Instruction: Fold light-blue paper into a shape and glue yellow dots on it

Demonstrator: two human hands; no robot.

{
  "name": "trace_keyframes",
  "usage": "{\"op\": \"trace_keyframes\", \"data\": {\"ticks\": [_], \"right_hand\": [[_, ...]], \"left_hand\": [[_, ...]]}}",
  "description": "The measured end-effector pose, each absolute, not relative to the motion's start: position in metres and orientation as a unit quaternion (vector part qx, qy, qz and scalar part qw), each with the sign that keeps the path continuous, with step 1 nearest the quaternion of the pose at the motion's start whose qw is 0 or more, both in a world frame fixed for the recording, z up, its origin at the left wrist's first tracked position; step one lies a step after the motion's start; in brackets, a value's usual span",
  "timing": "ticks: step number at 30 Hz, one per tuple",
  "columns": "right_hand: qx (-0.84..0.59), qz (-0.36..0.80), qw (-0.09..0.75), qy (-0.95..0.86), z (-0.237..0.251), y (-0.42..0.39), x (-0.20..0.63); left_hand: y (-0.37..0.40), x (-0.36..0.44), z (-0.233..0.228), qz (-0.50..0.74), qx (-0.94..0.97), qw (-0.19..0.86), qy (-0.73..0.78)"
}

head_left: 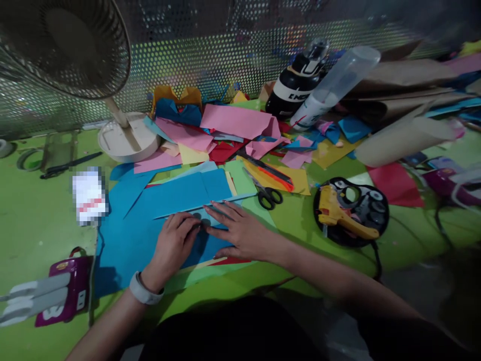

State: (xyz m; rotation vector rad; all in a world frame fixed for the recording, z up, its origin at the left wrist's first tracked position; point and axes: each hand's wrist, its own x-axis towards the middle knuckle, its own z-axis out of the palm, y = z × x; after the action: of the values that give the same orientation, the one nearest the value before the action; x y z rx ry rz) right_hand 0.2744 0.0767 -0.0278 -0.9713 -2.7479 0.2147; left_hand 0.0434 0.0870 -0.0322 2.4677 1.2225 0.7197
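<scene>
A: What lies closest to the person?

B: Near the left edge, a purple plastic stapler-like tool with grey handles on the green table. Just beyond it, the left hand, a white band on its wrist, presses flat on a large blue sheet of paper.

A: Are the fingers gripping anything?

B: No. They are slightly curled, tips pushing down on a folded strip of the blue sheet. The right hand lies beside it, fingers spread and flat on the same fold, fingertips almost meeting those of the left. Neither hand grasps anything.

A: Where is the sheet?

B: Flat on the table in front of the person, over other coloured sheets, a red edge showing beneath it.

A: And farther out?

B: Black-handled scissors just beyond the right hand; to the right, a yellow glue gun resting on a round black tray. Behind lie scattered pink, yellow and red paper scraps, a white desk fan at the left, and a black-and-white bottle against the perforated metal wall.
</scene>
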Motion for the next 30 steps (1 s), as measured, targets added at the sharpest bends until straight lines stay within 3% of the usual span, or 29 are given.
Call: {"op": "trace_keyframes", "data": {"ticks": [8, 12, 15, 19, 30], "right_hand": [[-0.311, 0.052, 0.134, -0.94, -0.022, 0.078, 0.276], [-0.448, 0.138, 0.186, -0.864, -0.007, 0.083, 0.268], [-0.552, 0.302, 0.104, -0.77, 0.002, 0.096, 0.257], [-0.541, 0.512, 0.0, -0.667, 0.001, 0.115, 0.244], [-0.518, 0.592, -0.024, -0.618, -0.004, 0.122, 0.248]], "left_hand": [[0.087, 0.036, -0.032, 0.243, 0.837, 0.184, 0.454], [0.086, 0.036, -0.034, 0.249, 0.837, 0.176, 0.455], [0.087, 0.037, -0.036, 0.255, 0.836, 0.171, 0.455], [0.087, 0.036, -0.04, 0.254, 0.834, 0.176, 0.457], [0.087, 0.036, -0.039, 0.24, 0.831, 0.194, 0.462]]}}
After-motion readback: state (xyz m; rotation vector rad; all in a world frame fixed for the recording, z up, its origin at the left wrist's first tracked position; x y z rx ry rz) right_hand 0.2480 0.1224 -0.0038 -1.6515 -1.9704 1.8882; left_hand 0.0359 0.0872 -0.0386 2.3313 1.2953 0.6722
